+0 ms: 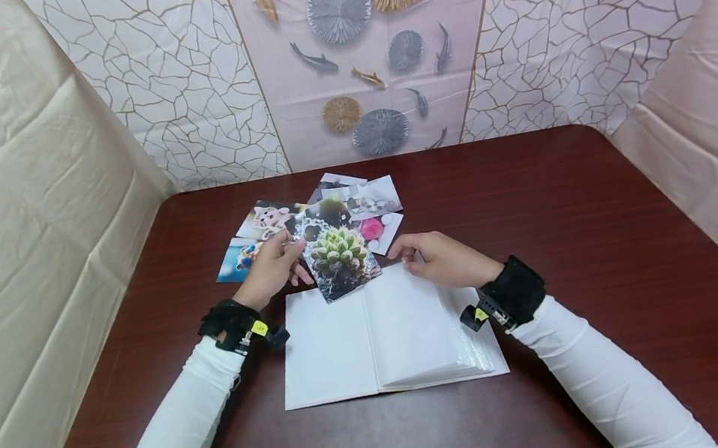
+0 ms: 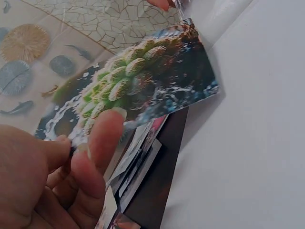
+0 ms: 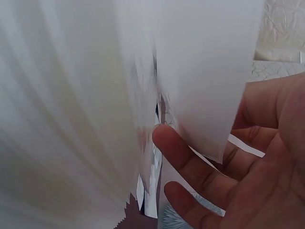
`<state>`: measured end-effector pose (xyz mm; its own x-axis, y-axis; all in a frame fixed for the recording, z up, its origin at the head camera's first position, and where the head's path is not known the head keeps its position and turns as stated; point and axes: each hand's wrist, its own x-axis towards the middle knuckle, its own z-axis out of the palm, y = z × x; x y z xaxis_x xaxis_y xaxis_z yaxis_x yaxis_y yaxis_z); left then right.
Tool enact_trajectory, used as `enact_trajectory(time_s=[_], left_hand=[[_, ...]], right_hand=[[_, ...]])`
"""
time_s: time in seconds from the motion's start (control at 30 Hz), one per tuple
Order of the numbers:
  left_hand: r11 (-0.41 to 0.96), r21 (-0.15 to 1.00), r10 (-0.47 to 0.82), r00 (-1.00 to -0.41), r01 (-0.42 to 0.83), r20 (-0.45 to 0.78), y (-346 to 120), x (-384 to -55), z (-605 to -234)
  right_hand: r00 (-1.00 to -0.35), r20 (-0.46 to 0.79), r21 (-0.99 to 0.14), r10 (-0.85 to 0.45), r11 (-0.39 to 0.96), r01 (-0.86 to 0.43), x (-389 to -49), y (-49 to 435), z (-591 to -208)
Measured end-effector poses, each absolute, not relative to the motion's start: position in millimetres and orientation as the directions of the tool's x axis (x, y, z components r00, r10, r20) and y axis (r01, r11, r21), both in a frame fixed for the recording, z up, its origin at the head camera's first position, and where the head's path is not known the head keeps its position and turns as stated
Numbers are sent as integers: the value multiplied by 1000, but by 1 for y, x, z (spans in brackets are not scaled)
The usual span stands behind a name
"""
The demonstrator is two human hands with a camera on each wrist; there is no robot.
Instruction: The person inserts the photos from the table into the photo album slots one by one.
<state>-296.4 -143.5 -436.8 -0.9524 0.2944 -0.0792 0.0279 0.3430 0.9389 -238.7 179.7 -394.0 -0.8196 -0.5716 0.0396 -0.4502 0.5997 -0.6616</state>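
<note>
Pale cloth panel (image 1: 7,187), creased, at the far left, beside a dark red-brown table (image 1: 609,259) with rounded far corners. Left hand (image 1: 270,270), white sleeve, black strap (image 1: 232,322) at the wrist; thumb and fingers pinch a print by its left edge. Blue-toned photo (image 1: 228,264), at the left of a loose, overlapping group on the far part of the table; just beyond it, a photo of a pink figure (image 1: 269,217). Cactus photo (image 1: 339,253), the print gripped: green succulent on a dark ground, tilted, above the far edge of the album and in front of the group. White album (image 1: 331,349), lying open at table centre, clear sleeves at its right side. Greyish photo (image 1: 379,195), far, and a photo with a pink round shape (image 1: 371,228), nearer, at the group's right. Right hand (image 1: 445,254), likewise sleeved and strapped; its curled fingers pinch a page of the album at the far edge. Second cloth panel (image 1: 707,72), far right.
</note>
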Motion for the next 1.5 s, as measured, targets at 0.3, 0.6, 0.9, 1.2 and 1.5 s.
enact_trajectory(time_s=[0.3, 0.6, 0.9, 1.2, 1.5], left_hand=[[303, 951, 220, -975, 55, -14, -126, -303, -435], [286, 955, 218, -976, 77, 14, -110, -317, -439], [225, 968, 254, -966, 110, 50, -97, -319, -435], [162, 982, 290, -956, 97, 47, -89, -325, -436], [140, 985, 319, -946, 103, 54, -81, -325, -436]], right_hand=[[-809, 110, -687, -578, 544, -482, -239, 182, -396], [-805, 135, -684, -577, 534, -497, -239, 182, -396], [-799, 146, -698, -584, 511, -501, -239, 181, -394], [-816, 136, -738, -562, 492, -461, -239, 181, -394], [-841, 135, -779, -524, 468, -417, -241, 182, -394]])
